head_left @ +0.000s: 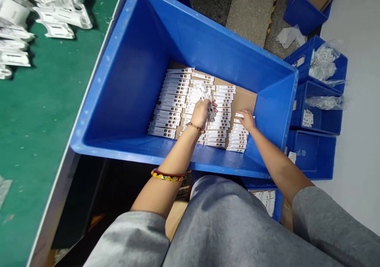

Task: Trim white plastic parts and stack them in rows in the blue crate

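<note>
The left hand (202, 114) is closed around a bunch of white cards (207, 100), held over the middle of the rows; the right hand (247, 120) is half curled, its fingertips (240, 115) on a card row's end, grip unclear; brown-marked card rows (172, 101) lie on a cardboard sheet (245, 101) in a blue plastic crate (124, 73); white plastic pieces (50, 16) sit at the green counter's (35, 120) far edge; beyond the crate's right corner, a blue bin (314, 156) bears small white characters, unreadable.
</note>
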`<state>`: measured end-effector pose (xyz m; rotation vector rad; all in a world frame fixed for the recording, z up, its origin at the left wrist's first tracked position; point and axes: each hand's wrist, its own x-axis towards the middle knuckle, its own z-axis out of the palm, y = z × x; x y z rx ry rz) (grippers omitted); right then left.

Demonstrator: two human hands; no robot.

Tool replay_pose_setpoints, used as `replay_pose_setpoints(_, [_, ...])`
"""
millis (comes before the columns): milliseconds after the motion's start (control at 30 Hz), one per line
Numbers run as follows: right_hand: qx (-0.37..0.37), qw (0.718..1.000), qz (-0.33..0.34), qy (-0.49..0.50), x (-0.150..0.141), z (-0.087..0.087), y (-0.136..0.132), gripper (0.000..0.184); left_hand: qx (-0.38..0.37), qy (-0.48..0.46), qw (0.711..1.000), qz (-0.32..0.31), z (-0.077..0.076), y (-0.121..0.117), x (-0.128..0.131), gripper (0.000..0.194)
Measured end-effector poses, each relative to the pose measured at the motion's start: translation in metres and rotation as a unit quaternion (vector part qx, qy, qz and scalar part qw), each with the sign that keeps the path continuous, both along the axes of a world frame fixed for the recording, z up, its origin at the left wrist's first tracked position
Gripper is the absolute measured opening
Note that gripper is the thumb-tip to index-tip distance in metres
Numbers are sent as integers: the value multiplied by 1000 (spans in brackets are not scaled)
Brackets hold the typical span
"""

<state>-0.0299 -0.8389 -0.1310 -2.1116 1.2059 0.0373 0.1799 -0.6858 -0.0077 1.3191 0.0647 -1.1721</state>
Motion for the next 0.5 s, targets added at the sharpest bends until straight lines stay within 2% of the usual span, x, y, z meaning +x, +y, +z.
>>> replay_pose_setpoints(100, [-56,996,20,61,-6,1,-3,50,8,-16,1000,-9,0,1,-1,5])
replay_pose_setpoints(167, [-88,990,18,106,-9,2,-4,42,11,-22,1000,-20,1,2,-2,6])
replay_pose_setpoints(267, [-82,988,5,128,-12,3,0,29,13,-30,998,-44,0,3,-3,6])
replay_pose_setpoints(367, [-75,988,-11,132,-11,5,4,24,20,-49,996,-71,-1,3,-4,9])
replay_pose_setpoints(500, [-89,986,-53,130,3,17,9,18,37,-93,991,-94,1,5,-4,17])
